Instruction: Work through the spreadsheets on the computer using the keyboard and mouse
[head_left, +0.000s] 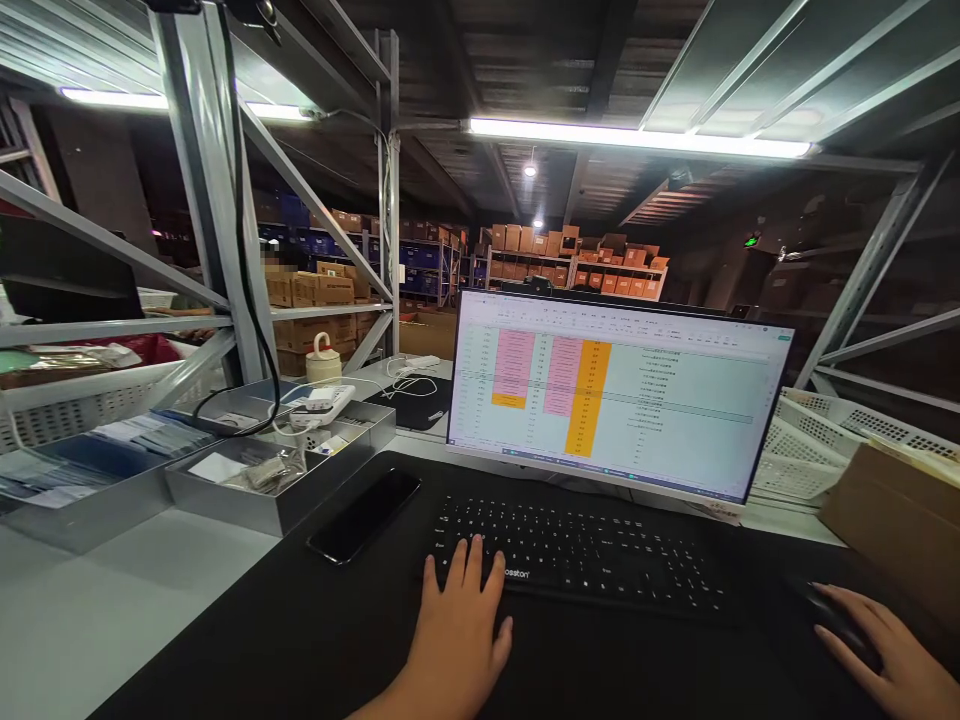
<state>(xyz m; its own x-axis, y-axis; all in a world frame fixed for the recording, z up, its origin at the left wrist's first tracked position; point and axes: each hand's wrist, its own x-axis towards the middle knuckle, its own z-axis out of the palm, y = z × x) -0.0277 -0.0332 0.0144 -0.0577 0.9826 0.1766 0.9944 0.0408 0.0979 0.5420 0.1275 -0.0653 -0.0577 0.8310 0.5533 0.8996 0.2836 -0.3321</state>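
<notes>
Left hand (459, 625) at six o'clock in my head view: spread wide, fingertips on the lower-left keys of a black keyboard (570, 555). At four I see the right hand (900, 645) curved around a black mouse (851, 625). Toward eight, a grey tray (225, 510) contains a clear packet (274, 470) and a white slip (217, 468); the tray beside it carries blue-and-white packets (112, 450). Past three, a perforated basket (795, 460) stands behind a cardboard box (892, 525). A black mat (300, 640) covers much of the white table (150, 590). Cartons (525, 240) fill shelves (621, 267) between one and two. I can't read the small text on the monitor (675, 400) or make out the basket's contents; the frame cuts both forearms.
</notes>
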